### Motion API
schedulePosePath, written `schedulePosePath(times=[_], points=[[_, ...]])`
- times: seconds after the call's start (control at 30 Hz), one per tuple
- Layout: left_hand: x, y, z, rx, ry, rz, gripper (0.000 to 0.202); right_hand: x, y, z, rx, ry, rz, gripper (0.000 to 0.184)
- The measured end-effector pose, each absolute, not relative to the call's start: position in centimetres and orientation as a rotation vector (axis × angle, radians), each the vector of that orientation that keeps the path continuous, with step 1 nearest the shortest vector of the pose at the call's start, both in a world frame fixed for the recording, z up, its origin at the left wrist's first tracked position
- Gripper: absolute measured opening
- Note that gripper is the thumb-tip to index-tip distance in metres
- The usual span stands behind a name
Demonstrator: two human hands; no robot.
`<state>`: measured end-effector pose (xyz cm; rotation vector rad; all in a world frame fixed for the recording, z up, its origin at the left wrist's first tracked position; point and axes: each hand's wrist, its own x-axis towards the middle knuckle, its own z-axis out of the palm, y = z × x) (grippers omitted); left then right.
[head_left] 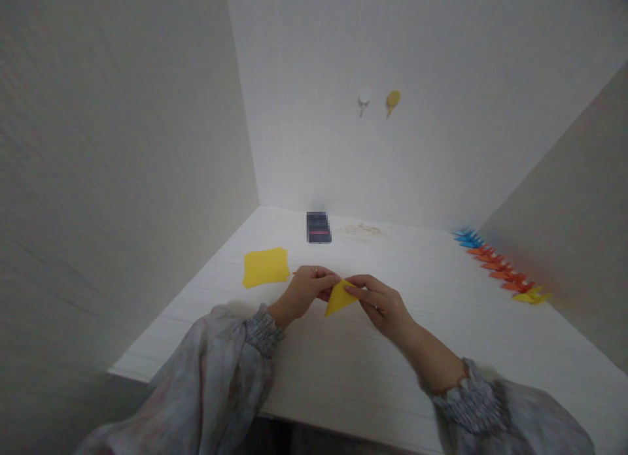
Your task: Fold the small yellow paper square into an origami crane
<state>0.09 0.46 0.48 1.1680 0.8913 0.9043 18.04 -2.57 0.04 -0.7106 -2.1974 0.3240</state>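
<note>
A small folded piece of yellow paper [340, 299], triangular in outline, is held between both hands above the white table. My left hand [310, 286] pinches its upper left edge between thumb and fingers. On the other side, my right hand [381, 303] grips the upper right edge, thumb and fingers closed on it. The lower tip of the paper points down toward me. Just left of my left hand lies a stack of yellow paper sheets [265, 267], its edges slightly uneven. A bit of orange shows beside that stack, too small to name.
Along the right wall stands a row of folded paper figures: blue ones [468, 237], orange-red ones [499, 269] and a yellow one [532, 296]. A dark, blurred flat object [318, 227] lies at the back of the table [343, 383]. Two hooks, white [364, 98] and yellow [393, 100], hang on the back wall.
</note>
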Motion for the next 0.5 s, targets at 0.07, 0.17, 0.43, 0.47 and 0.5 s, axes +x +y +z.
schedulePosePath(times=[0.07,0.17,0.43,0.47,0.5], points=[[0.06,0.50,0.38,1.179,0.892,0.909,0.020,18.01,-2.57,0.08,-0.709,-2.186,0.352,0.040],[0.00,0.60,0.16,1.239,0.924,0.923,0.022,18.00,-2.54,0.30,-0.714,-2.132,0.479,0.036],[0.09,0.23,0.00,1.506,0.995,0.925,0.023,17.36,-1.95,0.55,-1.116,-1.698,1.100,0.026],[0.08,0.15,-0.02,1.556,1.005,0.914,0.023,17.21,-1.86,0.40,-1.147,-1.707,1.137,0.026],[0.08,0.08,-0.04,1.606,1.016,0.903,0.023,17.08,-1.77,0.23,-1.173,-1.713,1.164,0.026]])
